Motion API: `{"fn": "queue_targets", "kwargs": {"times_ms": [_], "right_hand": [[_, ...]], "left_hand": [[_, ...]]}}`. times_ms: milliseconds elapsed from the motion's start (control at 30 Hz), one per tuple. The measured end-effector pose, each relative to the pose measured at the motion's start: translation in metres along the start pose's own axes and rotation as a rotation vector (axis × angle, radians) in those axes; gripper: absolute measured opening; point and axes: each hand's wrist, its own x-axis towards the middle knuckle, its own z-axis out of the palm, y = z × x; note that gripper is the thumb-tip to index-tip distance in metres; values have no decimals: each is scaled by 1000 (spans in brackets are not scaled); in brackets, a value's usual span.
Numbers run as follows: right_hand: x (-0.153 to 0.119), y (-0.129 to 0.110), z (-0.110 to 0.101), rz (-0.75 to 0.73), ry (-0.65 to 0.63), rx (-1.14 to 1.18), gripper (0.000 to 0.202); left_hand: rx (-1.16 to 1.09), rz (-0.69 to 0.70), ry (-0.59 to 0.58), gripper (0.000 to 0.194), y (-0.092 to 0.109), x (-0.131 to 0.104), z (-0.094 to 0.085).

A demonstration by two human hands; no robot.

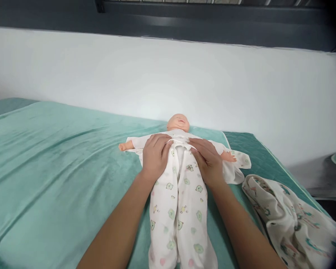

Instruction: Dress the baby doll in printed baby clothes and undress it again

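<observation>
A baby doll (178, 122) lies on its back, head toward the wall and arms spread wide. White baby pants (168, 209) printed with green animal faces cover its lower body, with both legs stretched toward me. My left hand (156, 154) grips the waistband at its left side, thumb and fingers closed on the cloth. On the other side my right hand (208, 158) pinches the same waistband. A white top (141, 141) covers the doll's chest and arms. More white printed cloth (242, 158) lies beneath the doll's arm on the right.
A teal blanket (58, 168) covers the bed. To the right lies a folded white printed garment (291, 220) near the edge of a darker green quilted mat (242, 144). Behind the bed stands a white wall (145, 74), with a dark metal beam (184, 22) above.
</observation>
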Motion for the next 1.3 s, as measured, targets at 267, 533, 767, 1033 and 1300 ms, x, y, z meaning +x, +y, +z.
{"fn": "queue_targets", "kwargs": {"times_ms": [267, 533, 767, 1033, 1300], "right_hand": [[4, 1, -5, 29, -189, 13, 39], [8, 1, -6, -53, -207, -28, 24], [-1, -2, -7, 8, -41, -5, 36], [9, -14, -4, 8, -210, 30, 26], [9, -9, -2, -28, -281, -67, 38]], "left_hand": [[61, 103, 16, 22, 0, -5, 0], [76, 80, -38, 27, 1, -8, 1], [25, -44, -207, 28, 6, 2, -6], [38, 11, -202, 30, 5, 6, -5], [92, 108, -208, 33, 8, 3, -2]]}}
